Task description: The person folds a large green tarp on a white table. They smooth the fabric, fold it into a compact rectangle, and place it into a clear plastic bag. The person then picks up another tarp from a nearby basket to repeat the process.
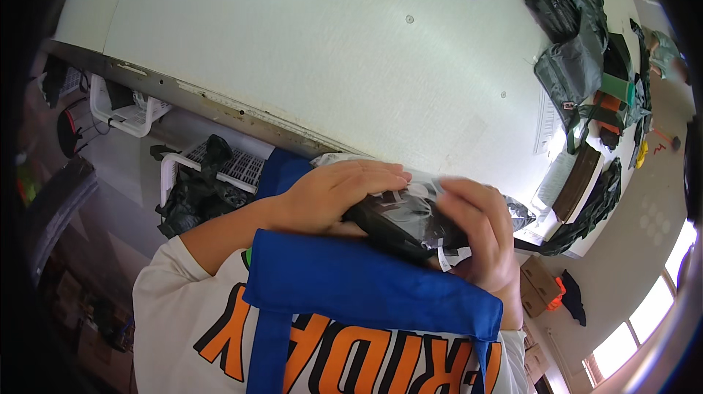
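Observation:
Close to my body, at the table's front edge, is a clear plastic bag [419, 203] with a folded black item [388, 231] inside. My left hand [344, 190] grips the bag's left side, its fingers long and together over the top. At the other end my right hand [480, 229] curves its fingers over the bag; they are smeared by motion. A small white tag [444, 259] sticks out at the lower edge beside my right hand. The undersides of the bag and part of my right fingers are hidden.
A white table [315, 50] spreads out ahead. Black plastic bags [571, 72] pile up along its right side, near a roll of clear film [558, 178]. Below the table's left edge, a white basket [170, 178] holds black material. Cardboard boxes [538, 288] stand at the lower right.

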